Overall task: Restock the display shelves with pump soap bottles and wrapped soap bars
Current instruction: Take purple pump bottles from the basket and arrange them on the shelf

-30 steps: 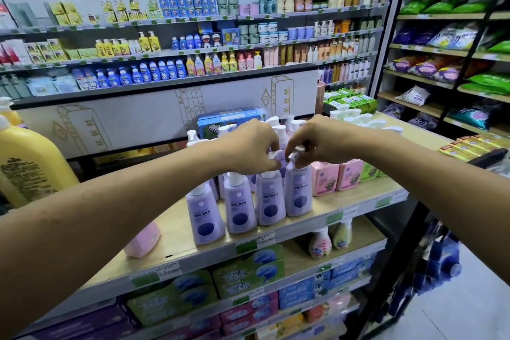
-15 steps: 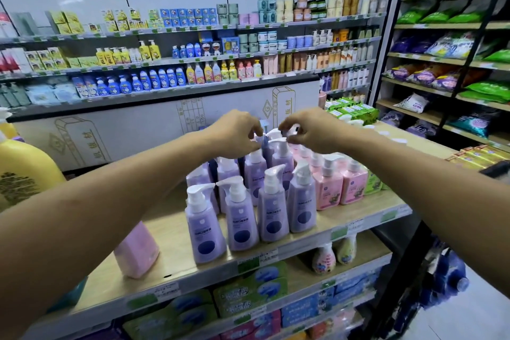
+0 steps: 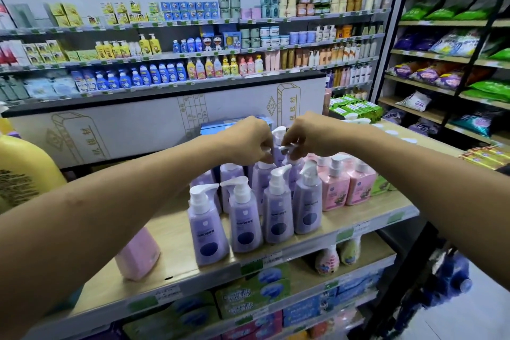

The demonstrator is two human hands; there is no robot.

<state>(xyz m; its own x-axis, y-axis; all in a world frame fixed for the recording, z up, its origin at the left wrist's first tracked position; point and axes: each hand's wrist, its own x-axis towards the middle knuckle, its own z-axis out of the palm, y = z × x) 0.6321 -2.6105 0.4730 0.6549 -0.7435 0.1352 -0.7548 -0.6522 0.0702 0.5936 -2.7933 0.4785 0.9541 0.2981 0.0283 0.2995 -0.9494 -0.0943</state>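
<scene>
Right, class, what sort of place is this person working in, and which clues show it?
Most likely a shop's toiletries aisle: purple pump bottles lined up on a wooden shelf with price tags along its edge, and wall shelves full of bottles.

I can't tell from here what the fingers (image 3: 263,144) of the left hand (image 3: 247,136) and right hand (image 3: 306,132) are curled on. Their tips are blurred and tucked under the knuckles, among the pump heads of the far purple bottles (image 3: 260,179). The left forearm covers the upper part of a pink bottle (image 3: 138,254) on the near left of the shelf (image 3: 176,240). The left edge cuts off the yellow jug (image 3: 24,171). Print on the far wall products (image 3: 165,74) is too small to read.
</scene>
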